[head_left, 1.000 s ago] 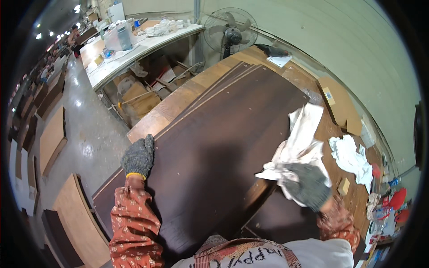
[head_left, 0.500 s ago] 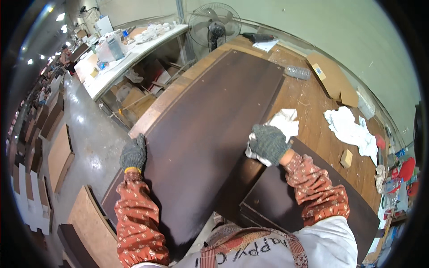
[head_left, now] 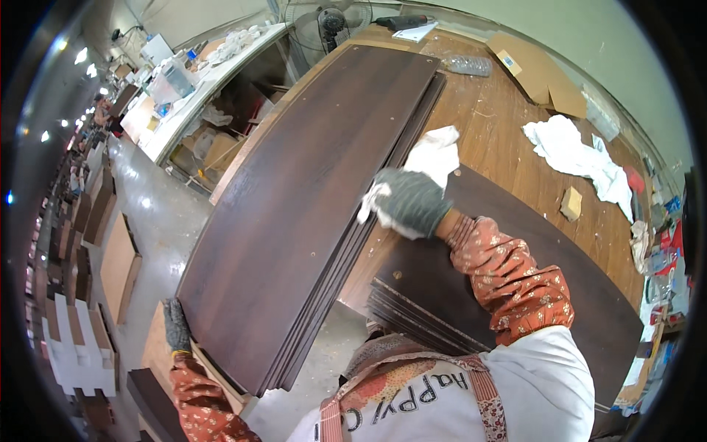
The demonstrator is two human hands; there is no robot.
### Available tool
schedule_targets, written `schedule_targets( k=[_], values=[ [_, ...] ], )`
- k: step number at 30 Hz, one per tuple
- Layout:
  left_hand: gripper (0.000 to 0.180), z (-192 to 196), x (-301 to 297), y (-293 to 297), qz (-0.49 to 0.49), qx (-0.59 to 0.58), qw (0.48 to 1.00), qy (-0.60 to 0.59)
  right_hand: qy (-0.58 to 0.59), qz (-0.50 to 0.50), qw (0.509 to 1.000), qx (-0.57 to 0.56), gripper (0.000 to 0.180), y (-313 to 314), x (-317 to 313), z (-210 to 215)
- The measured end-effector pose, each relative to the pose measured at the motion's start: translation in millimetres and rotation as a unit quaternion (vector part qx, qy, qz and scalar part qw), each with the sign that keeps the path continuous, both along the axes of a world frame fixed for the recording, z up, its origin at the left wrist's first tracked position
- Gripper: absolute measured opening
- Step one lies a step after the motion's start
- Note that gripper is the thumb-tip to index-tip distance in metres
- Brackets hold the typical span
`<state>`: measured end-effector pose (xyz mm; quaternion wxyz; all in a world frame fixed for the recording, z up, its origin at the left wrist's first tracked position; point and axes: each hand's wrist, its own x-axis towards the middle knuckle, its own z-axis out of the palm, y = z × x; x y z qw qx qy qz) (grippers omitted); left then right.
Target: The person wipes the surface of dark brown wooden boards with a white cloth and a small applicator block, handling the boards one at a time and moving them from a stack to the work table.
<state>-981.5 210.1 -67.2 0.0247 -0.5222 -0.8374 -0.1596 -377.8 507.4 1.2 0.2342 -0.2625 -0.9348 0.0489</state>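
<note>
A long dark brown wooden board (head_left: pixel 309 199) lies on top of a stack of similar boards, running from near me toward the far end of the workbench. My right hand (head_left: pixel 409 200), in a grey glove, presses a white rag (head_left: pixel 434 151) against the board's right edge. My left hand (head_left: pixel 175 325), also gloved, grips the board's near left corner. Both sleeves are orange patterned fabric.
A second stack of dark boards (head_left: pixel 508 287) lies to the right on the wooden workbench (head_left: pixel 508 125). A crumpled white cloth (head_left: pixel 571 151), a small wooden block (head_left: pixel 570 203), cardboard (head_left: pixel 537 70) and a fan (head_left: pixel 328 18) are farther off. Panels (head_left: pixel 118 265) lean on the floor at left.
My right hand with the rag has slid left and toward me along the board's right edge. My left hand has shifted down to the near corner as my head moved forward.
</note>
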Motion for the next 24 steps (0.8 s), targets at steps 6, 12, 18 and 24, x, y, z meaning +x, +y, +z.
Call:
schedule_targets(
  k=[6,12,18,24],
  values=[
    [0.039,-14,54,55,0.098,0.030,0.990,-0.100,-0.020,-0.097,0.991,-0.090,0.026,-63,-36,-29],
    [0.031,-39,-6,18,-0.037,0.192,0.980,-0.036,-0.099,0.155,0.939,-0.290,0.035,-113,-99,-66],
    [0.031,-3,105,40,-0.031,0.353,0.895,-0.272,-0.005,0.004,0.987,-0.162,0.031,-162,-109,-78],
    [0.032,-17,70,43,-0.051,0.385,0.811,-0.437,0.130,-0.096,0.970,-0.183,0.023,-168,-118,-69]
  ],
)
